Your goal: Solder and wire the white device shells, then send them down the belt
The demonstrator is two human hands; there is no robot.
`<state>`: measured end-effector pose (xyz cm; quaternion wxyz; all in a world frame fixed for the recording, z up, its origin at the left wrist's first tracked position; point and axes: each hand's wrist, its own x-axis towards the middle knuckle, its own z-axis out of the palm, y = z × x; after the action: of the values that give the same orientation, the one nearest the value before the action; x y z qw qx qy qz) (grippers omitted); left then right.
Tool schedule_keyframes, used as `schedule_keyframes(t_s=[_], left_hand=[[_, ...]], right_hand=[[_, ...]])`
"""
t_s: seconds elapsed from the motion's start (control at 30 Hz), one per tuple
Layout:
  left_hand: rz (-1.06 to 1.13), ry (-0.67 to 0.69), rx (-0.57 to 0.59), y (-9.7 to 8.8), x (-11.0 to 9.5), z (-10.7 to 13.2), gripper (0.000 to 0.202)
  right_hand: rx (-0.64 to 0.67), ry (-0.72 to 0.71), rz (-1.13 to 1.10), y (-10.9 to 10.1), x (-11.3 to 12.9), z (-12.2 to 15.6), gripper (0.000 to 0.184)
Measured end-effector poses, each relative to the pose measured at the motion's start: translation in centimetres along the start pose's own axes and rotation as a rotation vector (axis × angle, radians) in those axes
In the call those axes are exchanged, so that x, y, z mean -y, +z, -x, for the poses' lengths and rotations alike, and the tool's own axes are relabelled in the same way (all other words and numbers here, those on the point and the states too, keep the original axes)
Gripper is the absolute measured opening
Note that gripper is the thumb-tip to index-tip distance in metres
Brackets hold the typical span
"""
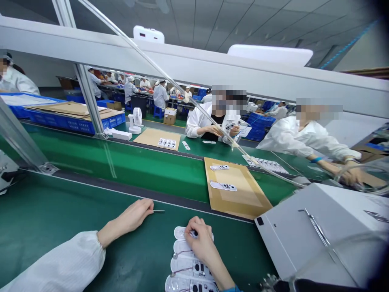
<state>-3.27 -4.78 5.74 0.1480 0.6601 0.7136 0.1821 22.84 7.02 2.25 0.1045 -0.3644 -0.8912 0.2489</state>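
Note:
My left hand [133, 217] lies on the green bench mat, fingers pinched on a thin metal tool [158, 211] whose tip points right. My right hand [200, 239] is curled over the top piece of a row of white oblong circuit parts [187, 269] with thin red wires, fingertips pressing on a dark spot of that top part [180, 232]. The row runs toward me along the mat, its near end leaving the view.
A grey metal box [316, 231] with a handle stands at my right. On the green conveyor [136, 162] lies a cardboard sheet [237, 188] carrying two white parts. Two people in white coats work across the belt; clear tubing [182, 91] slants overhead. Blue crates [69, 119] at left.

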Motion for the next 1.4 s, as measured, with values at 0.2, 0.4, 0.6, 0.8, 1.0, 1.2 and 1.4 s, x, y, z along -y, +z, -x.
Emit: schedule_keyframes(t_s=[0.2, 0.4, 0.6, 0.8, 1.0, 1.2, 1.4], left_hand=[[-0.062, 0.121, 0.104, 1.8, -6.0, 0.4, 0.024], [-0.192, 0.132, 0.154, 2.1, -7.7, -0.5, 0.025], [-0.283, 0.129, 0.200, 2.0, -8.2, -1.2, 0.022], [-0.330, 0.137, 0.226, 2.0, -8.5, -1.7, 0.021], [-0.380, 0.161, 0.239, 1.9, -9.4, -2.1, 0.018], [-0.391, 0.225, 0.217, 2.2, -9.9, -2.9, 0.013], [-0.308, 0.362, 0.164, 4.1, -10.9, -4.2, 0.023]], right_hand=[[-0.019, -0.001, -0.004, 0.0, 0.2, 0.2, 0.017], [-0.022, -0.007, -0.016, 0.2, 0.0, 0.3, 0.018], [-0.015, -0.010, -0.040, 0.2, -0.1, 0.2, 0.021], [0.011, -0.020, -0.053, 0.0, -0.3, 0.1, 0.023], [0.018, -0.018, -0.039, -0.2, -0.2, 0.2, 0.020], [-0.001, -0.022, -0.031, 0.0, -0.1, 0.2, 0.020], [-0.053, 0.011, 0.003, 0.4, 0.4, 0.4, 0.020]])
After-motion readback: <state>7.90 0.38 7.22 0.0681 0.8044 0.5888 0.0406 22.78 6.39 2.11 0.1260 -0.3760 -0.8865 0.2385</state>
